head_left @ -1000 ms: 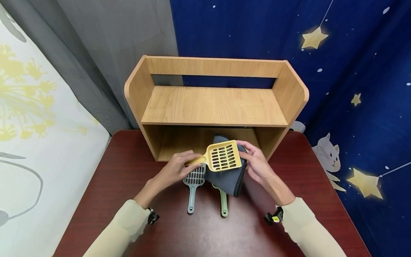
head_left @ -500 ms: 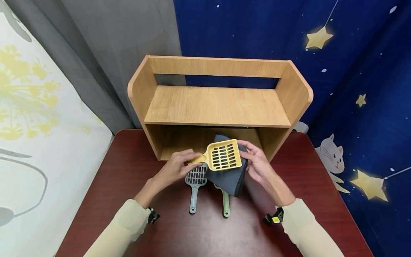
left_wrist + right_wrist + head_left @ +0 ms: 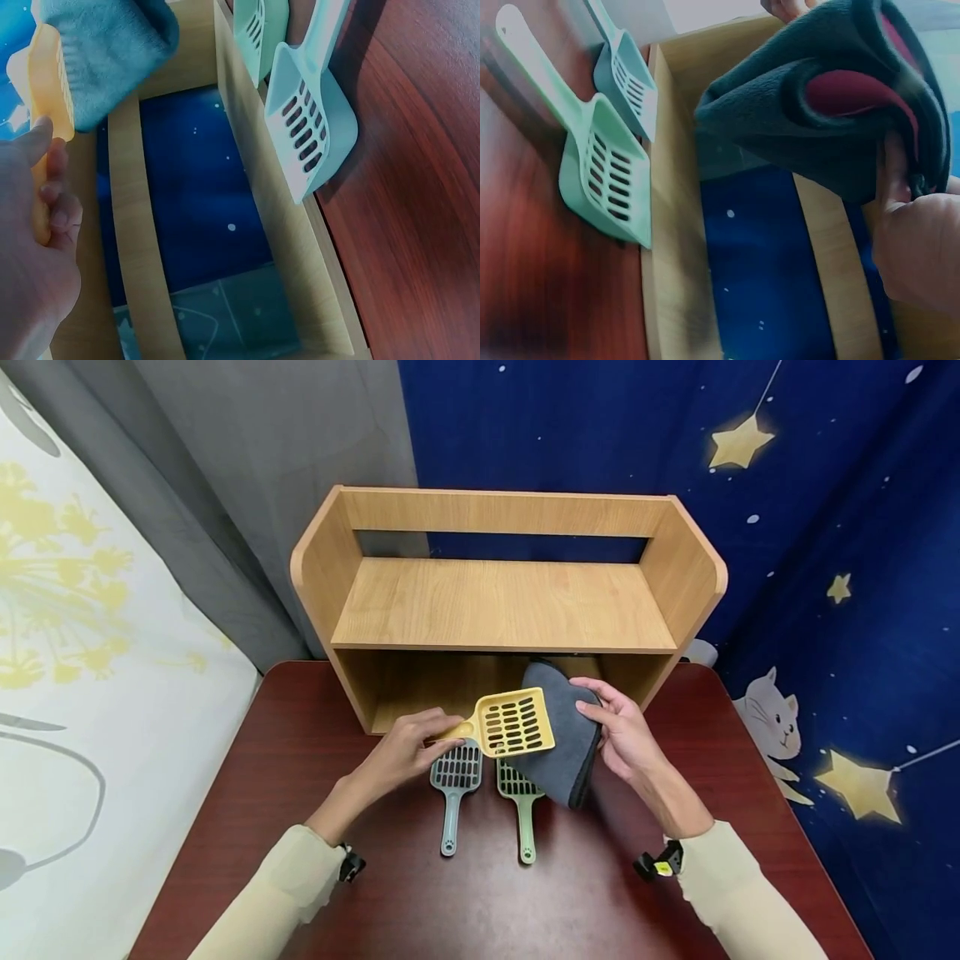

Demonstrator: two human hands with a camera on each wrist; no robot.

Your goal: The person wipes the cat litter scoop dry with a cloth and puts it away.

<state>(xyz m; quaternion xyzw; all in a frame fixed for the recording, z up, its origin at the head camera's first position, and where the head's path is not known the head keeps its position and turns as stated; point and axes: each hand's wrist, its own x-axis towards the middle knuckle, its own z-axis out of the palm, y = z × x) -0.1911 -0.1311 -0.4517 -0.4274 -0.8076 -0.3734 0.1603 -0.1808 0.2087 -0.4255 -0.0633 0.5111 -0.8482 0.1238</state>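
My left hand (image 3: 415, 745) grips the handle of a yellow slotted litter scoop (image 3: 517, 723), held up above the table. In my right hand (image 3: 624, 732) is a folded dark grey cloth (image 3: 564, 727), pinched between thumb and fingers just right of the scoop and partly behind it. The right wrist view shows the cloth (image 3: 780, 112) in folds with a red inner side. Below the scoop, a blue-grey litter scoop (image 3: 454, 781) and a green litter scoop (image 3: 522, 802) lie on the table, handles toward me; the cloth hides part of the green one's head.
A light wooden two-level shelf (image 3: 502, 606) stands at the back of the dark red table (image 3: 360, 893). Behind it hang a grey curtain (image 3: 300, 435) and a blue curtain (image 3: 600, 427) with stars. A white patterned cloth (image 3: 112, 710) is at the left.
My right hand has moved right with the cloth, away from the yellow scoop, and more of the green scoop shows. The left hand still holds the yellow scoop, nearly in place.
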